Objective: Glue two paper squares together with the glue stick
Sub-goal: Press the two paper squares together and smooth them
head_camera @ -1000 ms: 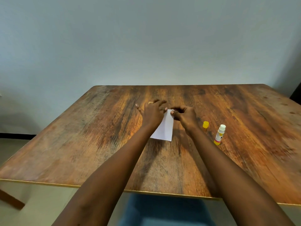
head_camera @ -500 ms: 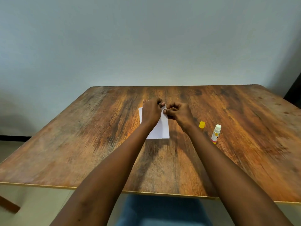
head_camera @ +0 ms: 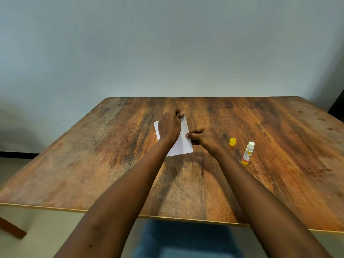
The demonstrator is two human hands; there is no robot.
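We see the white paper [head_camera: 181,144] lying flat on the wooden worktop [head_camera: 260,183], roughly midway between its left and right edges and nearer the far edge than the near one. We cannot tell whether it is one square or two stacked. Our left hand [head_camera: 169,125] rests on top of the paper with fingers curled at its far edge, pressing it down. Our right hand [head_camera: 204,139] lies just beside the paper's right edge, fingers bent, with a fingertip [head_camera: 187,135] touching that edge. To the right of this hand, the yellow cap [head_camera: 232,141] stands on the worktop, and the uncapped glue stick [head_camera: 248,153] stands upright near it, closer to the right edge, apart from both hands.
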